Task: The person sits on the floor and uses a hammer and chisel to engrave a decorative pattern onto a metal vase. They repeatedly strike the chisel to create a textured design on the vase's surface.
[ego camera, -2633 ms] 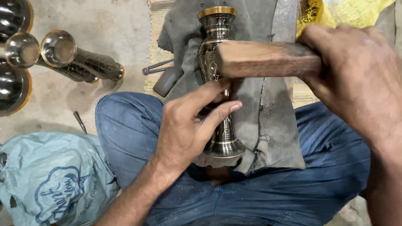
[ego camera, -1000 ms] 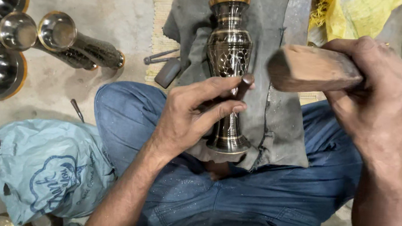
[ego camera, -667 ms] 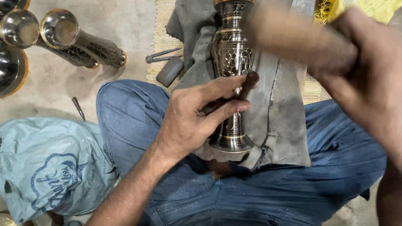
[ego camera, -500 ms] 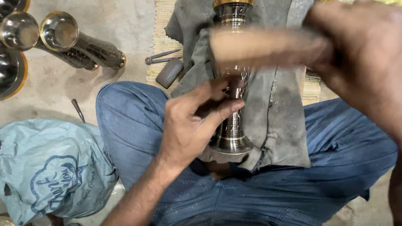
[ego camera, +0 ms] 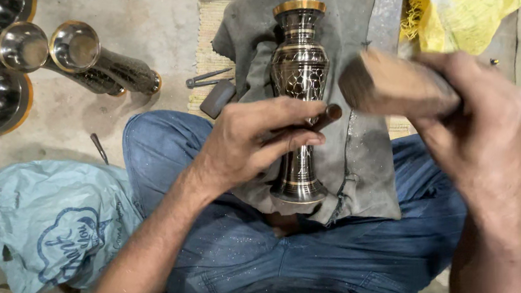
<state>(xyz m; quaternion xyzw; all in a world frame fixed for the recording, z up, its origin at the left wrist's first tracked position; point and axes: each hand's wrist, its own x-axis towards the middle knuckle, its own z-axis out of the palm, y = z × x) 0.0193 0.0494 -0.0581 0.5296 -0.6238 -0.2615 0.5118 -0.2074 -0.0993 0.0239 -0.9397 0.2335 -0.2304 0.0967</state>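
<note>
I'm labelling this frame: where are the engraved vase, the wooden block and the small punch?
engraved vase (ego camera: pixel 300 67), head view, patterned belly.
wooden block (ego camera: pixel 390 86), head view, side face.
small punch (ego camera: pixel 330 114), head view, top end.

You wear blue denim jeans (ego camera: pixel 301 252), dusted with pale specks across the lap. Your left hand (ego camera: pixel 248 142) and right hand (ego camera: pixel 478 132) are bare, forearms unsleeved, without rings or watch.

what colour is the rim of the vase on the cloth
Gold; the vase body is dark with engraved pattern, seen in the head view.
</note>
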